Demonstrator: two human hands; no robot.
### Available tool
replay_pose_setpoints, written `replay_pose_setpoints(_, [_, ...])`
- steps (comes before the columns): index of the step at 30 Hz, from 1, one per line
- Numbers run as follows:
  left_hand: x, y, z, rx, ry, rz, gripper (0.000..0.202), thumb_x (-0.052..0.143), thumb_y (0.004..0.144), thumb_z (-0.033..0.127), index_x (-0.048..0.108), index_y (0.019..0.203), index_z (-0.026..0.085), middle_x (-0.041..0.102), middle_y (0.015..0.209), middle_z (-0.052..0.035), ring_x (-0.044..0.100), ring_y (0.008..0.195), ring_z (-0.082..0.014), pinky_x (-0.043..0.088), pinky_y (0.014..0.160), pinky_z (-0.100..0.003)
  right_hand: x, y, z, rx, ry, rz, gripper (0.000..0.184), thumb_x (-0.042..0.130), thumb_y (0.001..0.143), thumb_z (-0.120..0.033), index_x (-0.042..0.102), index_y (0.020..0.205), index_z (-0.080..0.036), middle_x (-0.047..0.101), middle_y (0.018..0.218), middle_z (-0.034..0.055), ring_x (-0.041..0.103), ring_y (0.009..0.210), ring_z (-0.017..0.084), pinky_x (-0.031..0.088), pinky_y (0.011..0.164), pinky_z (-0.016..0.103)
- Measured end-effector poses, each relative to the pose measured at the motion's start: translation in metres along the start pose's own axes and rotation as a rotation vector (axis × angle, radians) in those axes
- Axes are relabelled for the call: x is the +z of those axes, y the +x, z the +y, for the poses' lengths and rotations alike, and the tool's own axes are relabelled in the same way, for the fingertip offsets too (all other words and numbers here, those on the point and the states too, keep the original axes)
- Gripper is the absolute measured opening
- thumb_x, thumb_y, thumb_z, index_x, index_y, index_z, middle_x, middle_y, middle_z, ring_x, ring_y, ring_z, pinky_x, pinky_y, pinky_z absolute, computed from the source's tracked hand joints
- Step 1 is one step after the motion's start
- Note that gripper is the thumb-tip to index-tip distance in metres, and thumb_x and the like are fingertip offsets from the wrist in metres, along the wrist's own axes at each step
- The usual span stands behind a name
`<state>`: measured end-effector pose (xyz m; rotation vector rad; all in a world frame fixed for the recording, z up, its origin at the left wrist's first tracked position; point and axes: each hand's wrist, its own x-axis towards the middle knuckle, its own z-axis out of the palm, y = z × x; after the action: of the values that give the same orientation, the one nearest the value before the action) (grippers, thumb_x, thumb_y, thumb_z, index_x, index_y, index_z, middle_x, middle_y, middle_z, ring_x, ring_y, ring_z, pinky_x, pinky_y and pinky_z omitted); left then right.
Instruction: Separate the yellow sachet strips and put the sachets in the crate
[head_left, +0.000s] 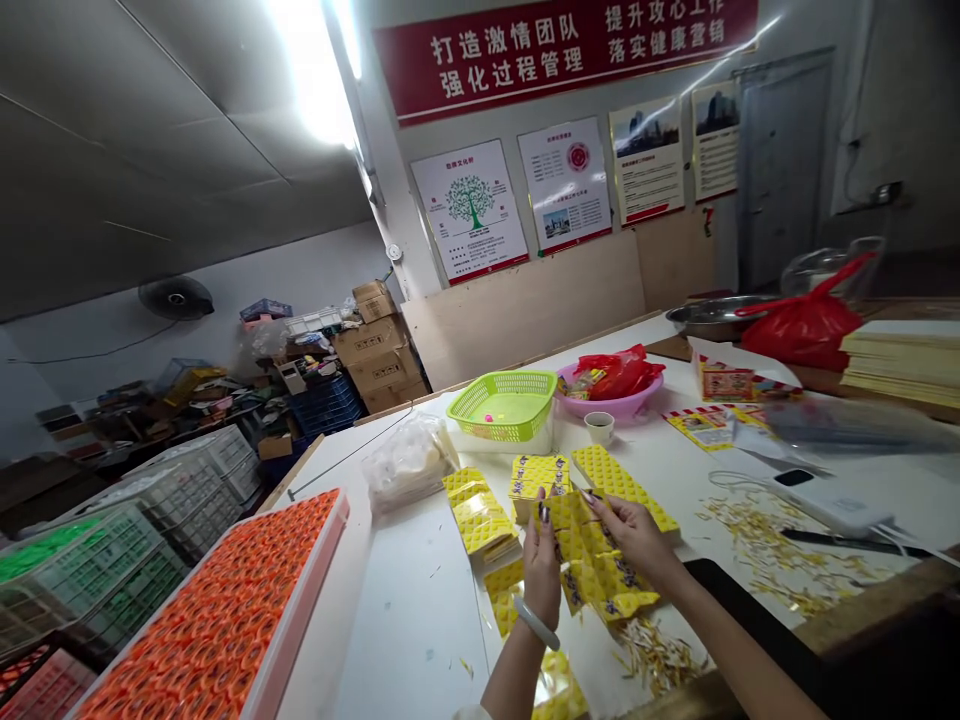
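Note:
Both hands hold a yellow printed sheet (581, 535) with dark blue figures, raised above the worktable. My left hand (541, 555), a pale bangle on its wrist, pinches the sheet's left side. At its upper right edge, my right hand (634, 530) grips with thumb and fingers. Just behind the sheet stands a stack of yellow printed cards (540, 473). To the left lies a pile of yellow packets (478, 510), and to the right a long yellow strip stack (611, 475). Thin yellow and white paper scraps (660, 655) lie below my right hand.
A tray of orange round pieces (217, 610) stands at the left. Behind are a green basket (502, 408), a pink basin (611, 405) with red bags, and a small cup (599, 428). A white power bank (832, 500) and more trimmings (772, 545) lie at the right.

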<state>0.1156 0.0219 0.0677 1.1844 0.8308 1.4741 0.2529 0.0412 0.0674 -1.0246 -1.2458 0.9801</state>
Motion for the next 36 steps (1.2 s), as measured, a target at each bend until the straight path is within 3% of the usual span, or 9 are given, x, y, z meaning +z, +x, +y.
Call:
replay_pose_setpoints(6, [0.011, -0.010, 0.015, 0.124, 0.026, -0.002, 0.067, 0.032, 0.089, 0.063, 0.027, 0.144, 0.025, 0.019, 0.153, 0.0000, 0.016, 0.141, -0.0178, 0.019, 0.116, -0.032, 0.037, -0.029, -0.013, 0.173, 0.475, -0.028, 0.048, 0.056, 0.080, -0.057, 0.059, 0.119, -0.030, 0.061, 0.121, 0.0034, 0.054, 0.115, 0.020, 0.048, 0.090, 0.034])
replay_pose_setpoints(10, [0.011, -0.024, 0.011, 0.229, 0.307, -0.018, 0.078, 0.015, 0.085, 0.072, 0.026, 0.145, 0.025, 0.013, 0.155, -0.0007, 0.000, 0.142, -0.0192, 0.002, 0.117, -0.034, 0.061, -0.050, -0.032, 0.264, 0.682, -0.104, 0.052, 0.062, 0.078, -0.052, 0.055, 0.125, -0.031, 0.057, 0.129, 0.0021, 0.046, 0.125, 0.021, 0.041, 0.102, 0.037])
replay_pose_setpoints(14, [0.011, -0.032, 0.015, 0.271, 0.455, 0.007, 0.086, 0.025, 0.076, 0.080, 0.043, 0.137, 0.022, 0.022, 0.152, -0.0058, -0.004, 0.142, -0.0248, 0.000, 0.117, -0.036, 0.071, -0.057, -0.049, 0.287, 0.707, -0.061, 0.047, 0.071, 0.070, -0.049, 0.065, 0.111, -0.028, 0.062, 0.122, 0.0043, 0.047, 0.124, 0.025, 0.039, 0.104, 0.039])
replay_pose_setpoints(19, [0.002, -0.026, 0.032, 0.204, 0.115, 0.154, 0.076, 0.017, 0.083, 0.074, 0.043, 0.133, 0.023, 0.035, 0.146, -0.0096, 0.033, 0.134, -0.0251, 0.031, 0.108, -0.038, 0.059, -0.050, -0.052, 0.259, 0.744, -0.054, 0.046, 0.069, 0.071, -0.051, 0.067, 0.108, -0.023, 0.062, 0.123, 0.0078, 0.045, 0.126, 0.026, 0.037, 0.105, 0.040])
replay_pose_setpoints(22, [-0.008, -0.027, 0.040, 0.071, 0.169, 0.137, 0.065, 0.021, 0.089, 0.067, 0.056, 0.108, 0.016, 0.062, 0.106, -0.0135, 0.059, 0.095, -0.0229, 0.049, 0.079, -0.032, 0.054, -0.049, -0.050, 0.249, 0.714, -0.118, 0.047, 0.069, 0.072, -0.050, 0.066, 0.109, -0.022, 0.061, 0.124, 0.0088, 0.045, 0.126, 0.026, 0.036, 0.105, 0.040])
replay_pose_setpoints(25, [-0.014, -0.032, 0.040, 0.099, 0.468, -0.048, 0.057, 0.026, 0.091, 0.061, 0.060, 0.091, 0.015, 0.064, 0.077, -0.0097, 0.059, 0.070, -0.0199, 0.047, 0.064, -0.030, 0.058, -0.051, -0.046, 0.241, 0.643, -0.177, 0.050, 0.067, 0.071, -0.053, 0.064, 0.111, -0.022, 0.062, 0.122, 0.0091, 0.049, 0.121, 0.027, 0.039, 0.102, 0.042])
replay_pose_setpoints(29, [-0.012, -0.033, 0.030, 0.243, 0.815, 0.053, 0.048, 0.024, 0.094, 0.051, 0.058, 0.082, 0.020, 0.060, 0.066, -0.0078, 0.055, 0.058, -0.0193, 0.039, 0.056, -0.029, 0.070, -0.055, -0.037, 0.095, 0.229, 0.042, 0.050, 0.054, 0.076, -0.061, 0.064, 0.103, -0.020, 0.064, 0.111, 0.0117, 0.055, 0.109, 0.028, 0.043, 0.094, 0.042])
replay_pose_setpoints(32, [-0.008, -0.027, 0.026, 0.286, 0.851, 0.136, 0.045, 0.028, 0.093, 0.051, 0.053, 0.071, 0.022, 0.052, 0.054, -0.0039, 0.048, 0.050, -0.0163, 0.034, 0.053, -0.027, 0.078, -0.054, -0.034, -0.074, -0.264, 0.322, 0.046, 0.040, 0.082, -0.061, 0.058, 0.089, -0.019, 0.065, 0.087, 0.0129, 0.060, 0.086, 0.028, 0.046, 0.074, 0.039])
replay_pose_setpoints(36, [-0.013, -0.018, 0.035, 0.282, 0.737, 0.078, 0.046, 0.023, 0.096, 0.048, 0.049, 0.070, 0.020, 0.050, 0.060, -0.0025, 0.047, 0.055, -0.0151, 0.035, 0.056, -0.026, 0.081, -0.049, -0.035, -0.131, -0.475, 0.381, 0.035, 0.033, 0.088, -0.053, 0.046, 0.079, -0.022, 0.055, 0.060, 0.0023, 0.053, 0.054, 0.019, 0.036, 0.050, 0.028])
